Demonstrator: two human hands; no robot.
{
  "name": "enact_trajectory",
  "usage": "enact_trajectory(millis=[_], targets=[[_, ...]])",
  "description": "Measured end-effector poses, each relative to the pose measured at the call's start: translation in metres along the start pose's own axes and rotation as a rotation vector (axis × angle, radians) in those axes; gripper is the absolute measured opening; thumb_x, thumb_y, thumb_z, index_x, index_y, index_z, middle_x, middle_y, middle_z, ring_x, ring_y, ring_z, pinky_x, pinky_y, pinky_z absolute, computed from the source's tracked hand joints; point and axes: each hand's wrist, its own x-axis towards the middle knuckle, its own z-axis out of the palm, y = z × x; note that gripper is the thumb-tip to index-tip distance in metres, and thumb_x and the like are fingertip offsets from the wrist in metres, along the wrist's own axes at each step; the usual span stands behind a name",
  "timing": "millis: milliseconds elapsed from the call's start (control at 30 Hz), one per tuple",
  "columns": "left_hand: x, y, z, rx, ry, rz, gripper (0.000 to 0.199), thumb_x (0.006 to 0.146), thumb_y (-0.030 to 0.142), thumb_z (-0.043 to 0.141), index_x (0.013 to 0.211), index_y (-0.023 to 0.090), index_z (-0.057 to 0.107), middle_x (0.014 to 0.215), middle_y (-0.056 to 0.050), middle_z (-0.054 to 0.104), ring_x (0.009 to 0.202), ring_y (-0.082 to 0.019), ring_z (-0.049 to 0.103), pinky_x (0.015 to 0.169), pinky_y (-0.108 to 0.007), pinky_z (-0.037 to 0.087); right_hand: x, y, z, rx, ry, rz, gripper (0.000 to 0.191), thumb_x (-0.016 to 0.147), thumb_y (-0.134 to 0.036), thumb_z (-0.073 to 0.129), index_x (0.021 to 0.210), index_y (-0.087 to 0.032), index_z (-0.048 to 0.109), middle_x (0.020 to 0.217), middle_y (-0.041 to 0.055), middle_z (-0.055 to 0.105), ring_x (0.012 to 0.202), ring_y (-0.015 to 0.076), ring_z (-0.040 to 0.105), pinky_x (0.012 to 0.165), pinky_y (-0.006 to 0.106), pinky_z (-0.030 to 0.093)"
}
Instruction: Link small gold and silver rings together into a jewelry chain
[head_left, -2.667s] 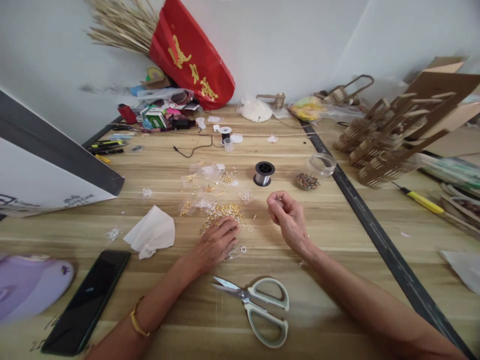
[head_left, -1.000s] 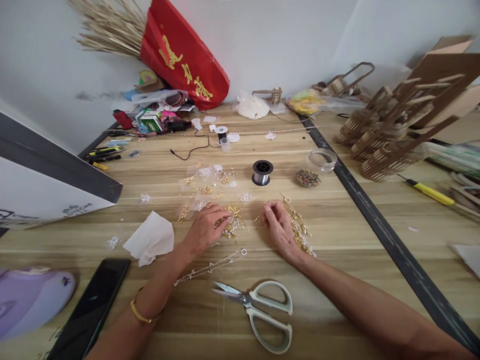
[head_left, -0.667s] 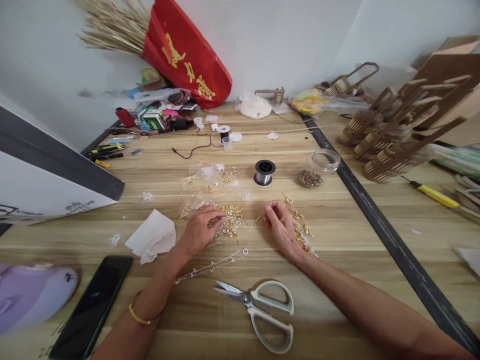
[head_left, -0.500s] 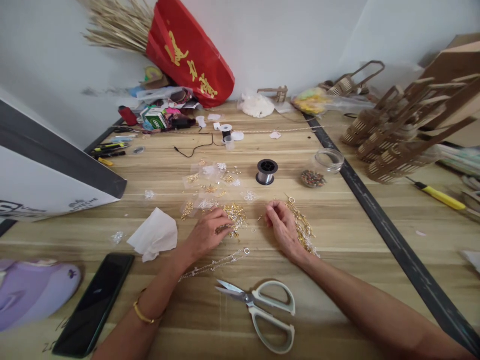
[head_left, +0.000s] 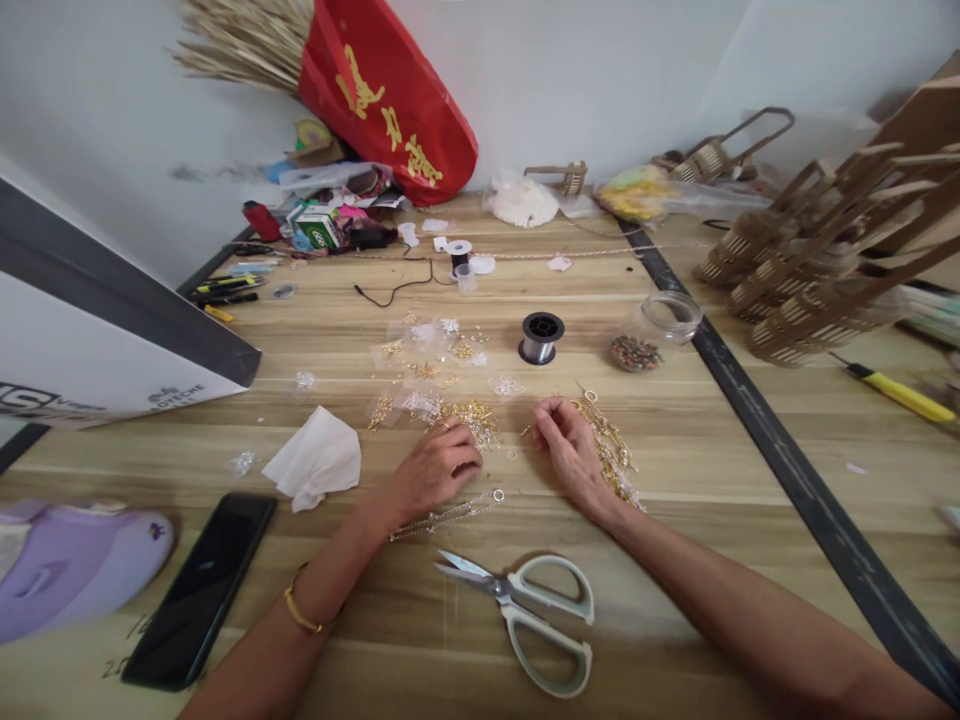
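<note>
My left hand (head_left: 441, 462) rests with curled fingers at the near edge of a pile of tiny gold and silver jewellery findings (head_left: 472, 415); its fingertips are hidden. Right of the pile, my right hand (head_left: 566, 445) is closed in a pinch, and what it holds is too small to make out. A tiny gold-coloured piece (head_left: 526, 432) shows by its fingertips. Gold and silver chains (head_left: 616, 455) lie along the outer side of this hand. A silver chain with a ring end (head_left: 457, 513) is stretched out below my left hand. Scissors (head_left: 499, 588) lie partly spread nearer me.
Behind the pile stand a wire spool (head_left: 541, 338) and a clear jar with beads (head_left: 637, 350). A white cloth (head_left: 315, 462) and a phone (head_left: 201, 590) are at left. Woven baskets (head_left: 795, 290) crowd the right; a red bag (head_left: 390, 100) leans on the wall.
My left hand has shifted slightly right and turned palm-down, with its fingers lower over the pile's near edge. My right hand keeps its pinch. The whole view has shifted a little.
</note>
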Motion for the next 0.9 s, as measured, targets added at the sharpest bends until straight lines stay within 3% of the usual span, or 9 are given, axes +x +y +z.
enact_trajectory(millis=[167, 400, 900], targets=[[0.000, 0.001, 0.000, -0.027, 0.031, -0.006, 0.016, 0.087, 0.017, 0.052, 0.076, 0.016, 0.065, 0.078, -0.004, 0.058, 0.083, -0.017, 0.051, 0.086, -0.035, 0.041, -0.001, -0.002, 0.000, -0.009, -0.011, -0.005, 0.022, 0.087, -0.040, 0.048, 0.078, -0.021, 0.048, 0.062, -0.0035, 0.046, 0.056, 0.0119, 0.042, 0.054, 0.025, 0.035], [0.002, 0.012, 0.003, 0.007, -0.024, 0.032, 0.016, 0.087, 0.020, 0.053, 0.077, 0.017, 0.066, 0.079, -0.005, 0.059, 0.085, -0.018, 0.050, 0.085, -0.034, 0.042, -0.001, -0.001, 0.000, -0.015, -0.020, -0.006, 0.022, 0.087, -0.040, 0.048, 0.077, -0.021, 0.048, 0.062, -0.0032, 0.046, 0.057, 0.0125, 0.043, 0.054, 0.025, 0.035], [0.000, 0.003, 0.001, 0.095, 0.038, -0.003, 0.014, 0.086, 0.016, 0.052, 0.080, 0.016, 0.065, 0.082, -0.005, 0.058, 0.087, -0.019, 0.050, 0.087, -0.037, 0.042, 0.000, 0.003, 0.001, -0.045, -0.047, -0.012, 0.021, 0.087, -0.040, 0.048, 0.077, -0.021, 0.049, 0.064, -0.0028, 0.046, 0.059, 0.0133, 0.043, 0.054, 0.026, 0.034]])
